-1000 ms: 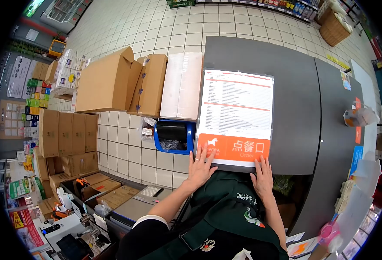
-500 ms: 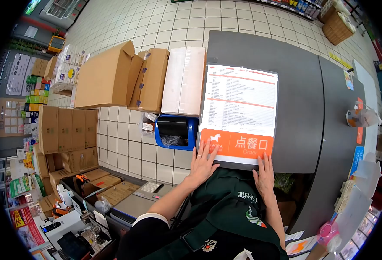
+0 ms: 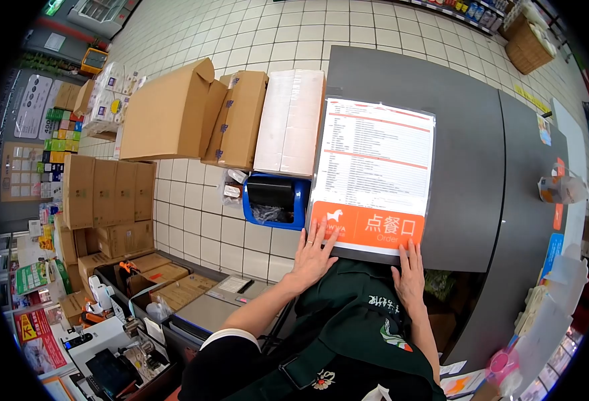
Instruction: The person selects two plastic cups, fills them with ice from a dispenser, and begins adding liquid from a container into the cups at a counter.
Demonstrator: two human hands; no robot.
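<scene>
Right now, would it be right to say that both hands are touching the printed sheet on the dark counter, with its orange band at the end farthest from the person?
Not quite: the head view shows the orange band at the end nearest the person. The left hand and right hand are indeed touching the printed sheet on the dark counter.

Menu sheet (image 3: pixel 376 150) on gray counter (image 3: pixel 465 220) | both hands' fingers (image 3: pixel 319 235) on lower edge

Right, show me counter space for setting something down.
Free: the grey counter between the menu sheet and the seam to its right, and the band beyond the sheet's far edge. Crowded: the far right, with a plastic cup and translucent container, and the left edge, beside the white box.
</scene>
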